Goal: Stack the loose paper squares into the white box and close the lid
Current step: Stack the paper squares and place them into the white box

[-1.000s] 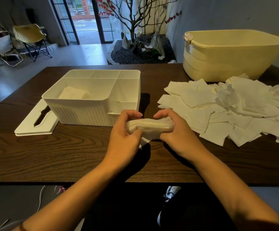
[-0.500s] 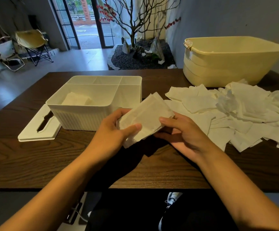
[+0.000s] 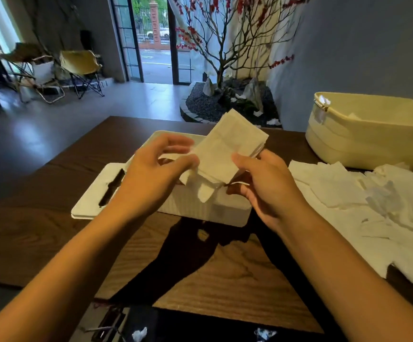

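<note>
A small stack of white paper squares [image 3: 227, 149] is held up over the white box [image 3: 225, 213], tilted toward the far right. My right hand [image 3: 267, 186] pinches its right edge between thumb and fingers. My left hand [image 3: 156, 174] holds the stack's left edge with thumb and fingertips. The box stands on the dark wooden table, largely hidden behind my hands. Its flat white lid [image 3: 97, 191], with a long slot, lies on the table to the box's left. A spread pile of loose paper squares [image 3: 363, 208] covers the table on the right.
A large cream tub [image 3: 373, 134] stands at the table's far right corner. Beyond the table lie a gravel bed with a bare tree [image 3: 227, 70] and folding chairs [image 3: 82, 70] on the floor. Crumpled paper scraps [image 3: 140, 333] lie on the floor below the table's near edge.
Both hands lifted the paper stack from the table top up and over the box. The head camera tilted up and shifted, so the box now sits nearer the centre.
</note>
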A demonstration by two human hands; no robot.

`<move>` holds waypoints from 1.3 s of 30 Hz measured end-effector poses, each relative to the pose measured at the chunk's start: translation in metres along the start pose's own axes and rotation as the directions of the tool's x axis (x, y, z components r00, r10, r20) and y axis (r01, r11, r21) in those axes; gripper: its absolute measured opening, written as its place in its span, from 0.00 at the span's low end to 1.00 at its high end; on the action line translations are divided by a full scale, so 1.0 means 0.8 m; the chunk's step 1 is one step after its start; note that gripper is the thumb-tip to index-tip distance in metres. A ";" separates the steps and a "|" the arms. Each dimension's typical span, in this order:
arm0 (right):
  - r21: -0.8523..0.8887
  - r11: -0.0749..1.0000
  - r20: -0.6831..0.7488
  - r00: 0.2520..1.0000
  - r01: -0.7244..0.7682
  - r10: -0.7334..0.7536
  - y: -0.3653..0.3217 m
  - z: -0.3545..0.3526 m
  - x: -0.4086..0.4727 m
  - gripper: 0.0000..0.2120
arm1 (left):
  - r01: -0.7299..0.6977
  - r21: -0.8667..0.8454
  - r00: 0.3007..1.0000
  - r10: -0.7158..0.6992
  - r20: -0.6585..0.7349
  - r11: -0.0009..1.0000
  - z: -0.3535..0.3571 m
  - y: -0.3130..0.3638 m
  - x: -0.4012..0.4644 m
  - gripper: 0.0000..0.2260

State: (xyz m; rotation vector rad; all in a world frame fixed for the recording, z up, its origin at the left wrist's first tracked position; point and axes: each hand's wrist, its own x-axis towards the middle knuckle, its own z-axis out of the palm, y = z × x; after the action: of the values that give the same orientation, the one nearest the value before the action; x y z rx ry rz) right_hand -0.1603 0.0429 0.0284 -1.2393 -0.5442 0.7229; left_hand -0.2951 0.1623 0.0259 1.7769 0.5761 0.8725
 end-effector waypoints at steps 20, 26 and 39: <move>-0.394 0.904 0.024 0.982 -0.164 0.189 -0.020 0.070 0.079 0.13 | 0.389 0.155 0.906 -0.408 0.113 0.908 -0.069 -0.062 0.077 0.27; -0.692 0.718 0.073 0.982 -0.077 0.176 -0.003 0.074 0.087 0.21 | 0.428 0.107 0.879 -0.441 0.182 0.897 -0.066 -0.058 0.068 0.27; -0.572 0.729 0.032 0.877 -0.377 0.479 0.011 0.075 0.097 0.11 | 0.317 0.066 0.909 -0.323 0.263 0.946 -0.066 -0.066 0.062 0.23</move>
State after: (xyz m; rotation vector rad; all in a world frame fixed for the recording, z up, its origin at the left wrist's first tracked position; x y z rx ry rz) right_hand -0.1533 0.1409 0.0340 -1.8978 -0.6452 1.1304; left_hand -0.3045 0.2483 0.0017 1.7208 0.6746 0.3893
